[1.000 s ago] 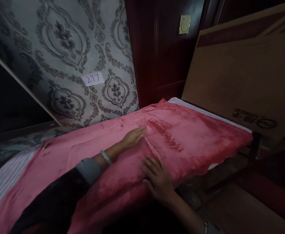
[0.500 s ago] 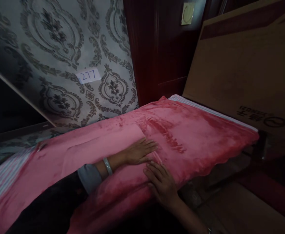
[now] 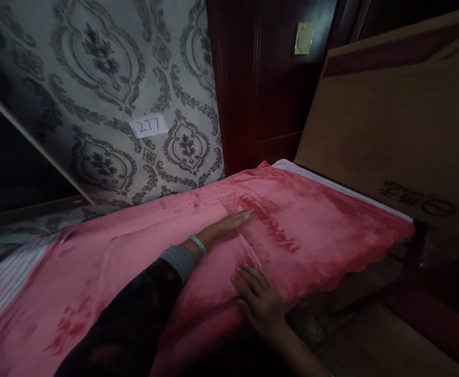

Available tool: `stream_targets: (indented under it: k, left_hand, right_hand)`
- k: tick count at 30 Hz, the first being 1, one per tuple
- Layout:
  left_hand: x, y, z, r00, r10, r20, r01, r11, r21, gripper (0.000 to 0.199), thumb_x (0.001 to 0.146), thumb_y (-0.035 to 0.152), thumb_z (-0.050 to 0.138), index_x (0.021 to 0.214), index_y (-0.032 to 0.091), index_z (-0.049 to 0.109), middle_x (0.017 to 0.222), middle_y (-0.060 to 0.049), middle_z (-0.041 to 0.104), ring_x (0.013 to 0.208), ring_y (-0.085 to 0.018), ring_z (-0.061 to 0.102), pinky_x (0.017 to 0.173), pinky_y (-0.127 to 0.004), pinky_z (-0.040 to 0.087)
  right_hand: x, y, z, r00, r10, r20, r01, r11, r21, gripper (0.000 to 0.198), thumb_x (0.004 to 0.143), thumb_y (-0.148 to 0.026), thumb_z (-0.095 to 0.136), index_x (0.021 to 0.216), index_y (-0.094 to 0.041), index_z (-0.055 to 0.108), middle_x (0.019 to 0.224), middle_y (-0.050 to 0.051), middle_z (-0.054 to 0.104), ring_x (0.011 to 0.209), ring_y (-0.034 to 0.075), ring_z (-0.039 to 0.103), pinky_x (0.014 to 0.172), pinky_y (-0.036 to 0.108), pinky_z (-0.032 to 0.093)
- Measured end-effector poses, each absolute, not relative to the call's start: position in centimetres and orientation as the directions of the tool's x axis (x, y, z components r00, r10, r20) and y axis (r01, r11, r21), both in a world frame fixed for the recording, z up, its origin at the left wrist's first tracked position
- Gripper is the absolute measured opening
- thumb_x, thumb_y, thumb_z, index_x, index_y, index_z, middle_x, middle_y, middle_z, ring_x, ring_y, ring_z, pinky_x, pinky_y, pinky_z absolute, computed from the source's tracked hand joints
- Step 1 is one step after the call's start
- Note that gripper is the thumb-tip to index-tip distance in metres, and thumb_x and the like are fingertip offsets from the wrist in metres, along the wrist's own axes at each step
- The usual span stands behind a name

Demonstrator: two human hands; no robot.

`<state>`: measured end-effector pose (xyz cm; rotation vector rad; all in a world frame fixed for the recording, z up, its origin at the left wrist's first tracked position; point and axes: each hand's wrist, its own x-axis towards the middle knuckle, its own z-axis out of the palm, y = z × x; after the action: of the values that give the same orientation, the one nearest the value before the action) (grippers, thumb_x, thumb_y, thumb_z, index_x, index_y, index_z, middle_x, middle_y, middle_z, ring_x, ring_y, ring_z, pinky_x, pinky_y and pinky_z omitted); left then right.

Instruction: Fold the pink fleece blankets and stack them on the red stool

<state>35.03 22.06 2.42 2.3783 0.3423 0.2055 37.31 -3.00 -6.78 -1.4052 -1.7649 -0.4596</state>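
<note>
A smooth pink cloth (image 3: 166, 228) lies flat on a pink plush blanket (image 3: 316, 225). My left hand (image 3: 231, 222) rests on the cloth's far right part, its fingers stretched out toward the blanket and holding nothing. Lower down, my right hand (image 3: 259, 298) lies palm down at the cloth's near right corner, fingers extended. Between the two hands the cloth's right edge shows as a narrow raised fold. Dark brushed streaks mark the blanket's pile just right of my left hand.
A striped cloth (image 3: 9, 283) shows from under the blanket at the left and along the far right edge. Behind stand a patterned wall (image 3: 104, 63) with a paper label (image 3: 149, 125), a dark red wooden panel (image 3: 253, 78) and a large cardboard box (image 3: 390, 115).
My left hand has moved slightly up and away, turning more edge-on, with its forearm reaching further over the cloth. My right hand stays nearly in place. The view has tilted slightly.
</note>
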Motion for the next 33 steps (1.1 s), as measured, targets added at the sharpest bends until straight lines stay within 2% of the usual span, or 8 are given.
stream_targets:
  k: [2,5,10,14,18,22,27,33]
  left_hand:
    - [34.7,22.2,3.7,0.919,0.369,0.142,0.155,-0.665,0.73,0.074,0.098,0.062,0.019,0.149,0.015,0.045,0.156,-0.008,0.043,0.145,-0.019,0.039,0.123,-0.037,0.025]
    - [32.5,21.7,5.5,0.849,0.464,0.253,0.18,-0.704,0.687,0.073,0.098,0.06,0.019,0.147,0.013,0.048,0.155,-0.009,0.045,0.145,-0.02,0.039,0.125,-0.038,0.022]
    - [24.1,20.5,5.8,0.783,0.588,0.203,0.494,-0.786,0.372,0.064,0.096,0.049,0.038,0.148,0.012,0.045,0.157,-0.013,0.041,0.147,-0.023,0.036,0.124,-0.041,0.024]
    - [17.1,20.6,6.2,0.608,0.789,0.088,0.775,-0.614,0.15,0.061,0.097,0.042,0.038,0.149,0.01,0.042,0.159,-0.016,0.035,0.15,-0.026,0.029,0.123,-0.045,0.023]
    - [13.2,20.8,7.6,0.397,0.914,0.08,0.916,-0.4,0.027,0.061,0.1,0.042,0.032,0.152,0.012,0.037,0.161,-0.017,0.032,0.151,-0.029,0.025,0.121,-0.054,0.022]
    - [11.8,20.1,6.7,0.302,0.945,0.129,0.953,-0.298,-0.049,0.061,0.1,0.044,0.032,0.152,0.014,0.038,0.161,-0.018,0.032,0.151,-0.031,0.026,0.119,-0.061,0.021]
    - [11.5,19.4,3.5,0.3,0.928,0.222,0.954,-0.288,-0.086,0.059,0.101,0.042,0.029,0.152,0.014,0.04,0.159,-0.019,0.036,0.149,-0.033,0.03,0.117,-0.062,0.026]
    - [11.5,19.3,2.9,0.314,0.921,0.229,0.949,-0.304,-0.082,0.06,0.101,0.044,0.029,0.151,0.014,0.042,0.158,-0.019,0.039,0.147,-0.034,0.033,0.115,-0.064,0.027]
  right_hand:
    - [37.3,-3.1,-6.8,-0.049,0.63,0.775,0.927,0.317,-0.199,0.038,0.1,-0.026,0.047,0.137,-0.021,0.056,0.135,0.008,0.062,0.136,0.024,0.046,0.115,0.048,0.035]
    - [37.5,-3.4,-6.7,-0.053,0.649,0.759,0.915,0.335,-0.222,0.039,0.101,-0.027,0.046,0.139,-0.022,0.055,0.137,0.008,0.061,0.135,0.024,0.047,0.113,0.049,0.037]
    - [38.5,-3.3,-4.3,-0.012,0.669,0.743,0.881,0.359,-0.309,0.039,0.102,-0.026,0.041,0.138,-0.025,0.056,0.125,0.008,0.068,0.12,0.023,0.058,0.109,0.048,0.041]
    - [38.0,-0.2,1.0,-0.046,0.756,0.653,0.902,0.312,-0.298,0.04,0.103,-0.033,0.041,0.139,-0.021,0.056,0.135,0.011,0.062,0.125,0.025,0.055,0.111,0.05,0.039]
    - [34.3,6.1,6.0,-0.134,0.888,0.44,0.924,0.272,-0.268,0.051,0.102,-0.042,0.047,0.148,-0.019,0.048,0.154,0.014,0.043,0.142,0.03,0.038,0.117,0.054,0.03]
    - [29.8,12.5,7.4,-0.262,0.92,0.291,0.909,0.337,-0.246,0.058,0.102,-0.046,0.049,0.152,-0.019,0.042,0.16,0.014,0.034,0.148,0.029,0.029,0.12,0.052,0.023]
    - [28.6,16.6,4.0,-0.346,0.904,0.249,0.898,0.396,-0.19,0.055,0.104,-0.047,0.041,0.153,-0.022,0.04,0.16,0.011,0.034,0.148,0.026,0.027,0.121,0.052,0.019]
    - [32.6,17.6,2.4,-0.15,0.959,0.24,0.961,0.199,-0.193,0.054,0.104,-0.05,0.039,0.145,-0.018,0.049,0.148,0.014,0.05,0.141,0.028,0.037,0.118,0.052,0.019]
